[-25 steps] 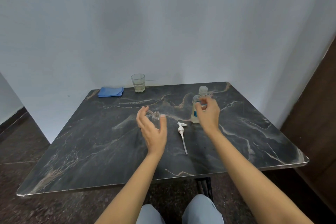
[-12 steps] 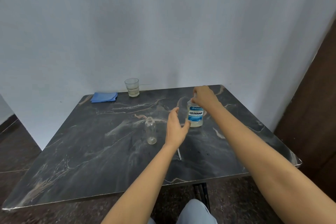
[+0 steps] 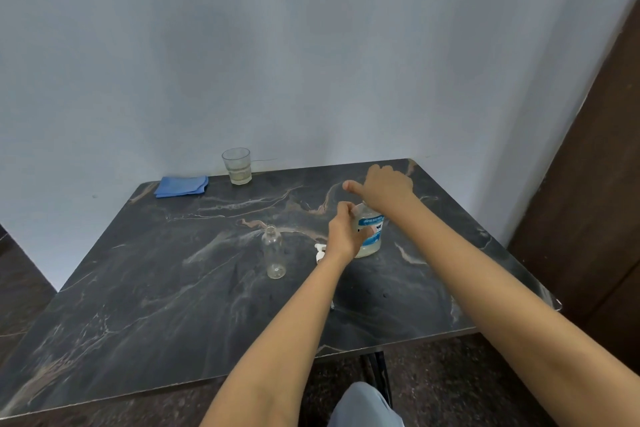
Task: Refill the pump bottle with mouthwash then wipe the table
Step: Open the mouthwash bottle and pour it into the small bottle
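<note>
Task item: the mouthwash bottle [image 3: 373, 238] stands upright on the counter [image 3: 173, 288], right of centre. The left hand [image 3: 343, 234] grips its body from the near left, fingers [image 3: 370, 230] wrapped across the label. The right hand [image 3: 385, 188] lies over the top of the bottle. The cap is hidden beneath it, so whether those fingers are closed on the cap cannot be told.

Risks:
- The bottle is smooth clear plastic with a glossy label. If the cap is stiff, the body may turn or slip in the left hand's grip, and liquid may splash once it comes loose.
- The pump bottle [image 3: 274, 253] is tall, slim, clear and apparently empty, so it should tip easily. It stands just left of the left forearm, and a sweep of the arm could knock it over.
- Its neck is narrow and open. Pouring into it from a wider mouth is likely to spill on the counter.
- The white plastic pump head [image 3: 320, 250] lies on the counter, partly behind the left wrist, where it could be nudged.

Other items: the counter is polished, dark, veined stone. A folded blue cloth [image 3: 181, 185], soft, and a ribbed glass [image 3: 237, 166] holding a little pale liquid sit at the far edge, well apart from the work.
</note>
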The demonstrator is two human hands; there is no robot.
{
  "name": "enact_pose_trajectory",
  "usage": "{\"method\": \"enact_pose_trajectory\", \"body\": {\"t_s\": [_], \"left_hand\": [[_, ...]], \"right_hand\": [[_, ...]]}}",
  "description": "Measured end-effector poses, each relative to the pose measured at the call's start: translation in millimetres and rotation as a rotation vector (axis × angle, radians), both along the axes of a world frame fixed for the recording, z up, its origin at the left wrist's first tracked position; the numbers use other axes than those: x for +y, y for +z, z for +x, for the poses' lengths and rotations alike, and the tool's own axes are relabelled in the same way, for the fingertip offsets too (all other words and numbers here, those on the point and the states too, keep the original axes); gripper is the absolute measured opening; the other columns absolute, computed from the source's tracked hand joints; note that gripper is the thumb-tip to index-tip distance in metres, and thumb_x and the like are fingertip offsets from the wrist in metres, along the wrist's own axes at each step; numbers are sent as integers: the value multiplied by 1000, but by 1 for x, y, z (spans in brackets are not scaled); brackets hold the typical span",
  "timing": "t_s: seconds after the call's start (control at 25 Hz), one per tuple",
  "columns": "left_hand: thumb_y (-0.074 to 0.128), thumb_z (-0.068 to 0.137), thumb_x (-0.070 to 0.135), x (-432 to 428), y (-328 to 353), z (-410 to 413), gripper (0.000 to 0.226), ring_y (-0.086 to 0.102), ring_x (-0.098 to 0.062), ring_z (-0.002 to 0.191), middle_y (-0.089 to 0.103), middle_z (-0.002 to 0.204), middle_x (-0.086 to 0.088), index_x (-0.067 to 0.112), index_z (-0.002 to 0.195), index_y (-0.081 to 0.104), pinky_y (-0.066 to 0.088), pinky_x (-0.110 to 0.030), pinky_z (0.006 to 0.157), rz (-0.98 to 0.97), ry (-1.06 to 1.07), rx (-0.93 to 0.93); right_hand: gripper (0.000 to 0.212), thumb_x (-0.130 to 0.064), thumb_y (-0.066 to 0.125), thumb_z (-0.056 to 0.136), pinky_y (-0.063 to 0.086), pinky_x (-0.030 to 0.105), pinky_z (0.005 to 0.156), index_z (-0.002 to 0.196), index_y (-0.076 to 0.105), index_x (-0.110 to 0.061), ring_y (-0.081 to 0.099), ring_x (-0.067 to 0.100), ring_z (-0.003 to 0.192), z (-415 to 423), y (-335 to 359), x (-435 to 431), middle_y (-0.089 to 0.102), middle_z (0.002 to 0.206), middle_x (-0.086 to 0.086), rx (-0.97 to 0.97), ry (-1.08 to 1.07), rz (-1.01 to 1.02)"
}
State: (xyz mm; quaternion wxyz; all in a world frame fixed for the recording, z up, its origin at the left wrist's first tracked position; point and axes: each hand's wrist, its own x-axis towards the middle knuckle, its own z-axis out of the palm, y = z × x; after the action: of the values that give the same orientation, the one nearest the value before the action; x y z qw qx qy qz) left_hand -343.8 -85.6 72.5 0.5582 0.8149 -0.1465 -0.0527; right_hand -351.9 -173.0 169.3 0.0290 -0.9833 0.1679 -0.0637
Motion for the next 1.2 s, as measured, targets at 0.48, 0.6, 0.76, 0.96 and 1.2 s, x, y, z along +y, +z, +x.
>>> {"method": "enact_pose_trajectory", "body": {"t_s": [0.48, 0.6, 0.76, 0.96, 1.2], "left_hand": [[76, 78, 6, 8, -15, 25, 58, 61, -13, 109, 64, 119, 1, 16, 129, 52, 49, -35, 100, -137, -226, 158], [71, 82, 6, 12, -12, 33, 51, 60, -4, 104, 64, 118, 5, 21, 126, 51, 49, -25, 95, -44, -349, 147], [71, 83, 8, 16, -15, 37, 53, 62, -6, 107, 64, 119, 3, 18, 131, 50, 49, -25, 93, -18, -416, 132], [73, 82, 13, 15, -17, 37, 59, 61, -13, 113, 63, 125, 0, 16, 135, 46, 48, -36, 101, -2, -362, 118], [76, 70, 4, 0, -28, 23, 47, 65, -1, 87, 69, 94, 13, 26, 108, 60, 50, -22, 83, -74, -160, 18]], "right_hand": [[56, -38, 27, 100, 22, 21, 44, 51, 39, -14, 34, 11, 43, 3, -16, -3, 39, 50, -1, -143, 65, -318], [51, -41, 26, 98, 28, 23, 47, 57, 40, -15, 41, 13, 48, 2, -13, -20, 45, 56, -1, -116, 244, -357], [43, -44, 26, 99, 30, 27, 52, 75, 45, -14, 43, 15, 53, 6, -12, -39, 51, 64, -1, -78, 506, -375], [42, -46, 29, 99, 34, 30, 58, 76, 44, -14, 35, 10, 49, 13, 1, -43, 41, 57, -6, -3, 631, -298], [76, -85, 15, 77, 16, 23, 45, 48, 29, -16, 21, 10, 43, 4, 6, 6, 23, 49, -4, 139, 13, -419]]}}
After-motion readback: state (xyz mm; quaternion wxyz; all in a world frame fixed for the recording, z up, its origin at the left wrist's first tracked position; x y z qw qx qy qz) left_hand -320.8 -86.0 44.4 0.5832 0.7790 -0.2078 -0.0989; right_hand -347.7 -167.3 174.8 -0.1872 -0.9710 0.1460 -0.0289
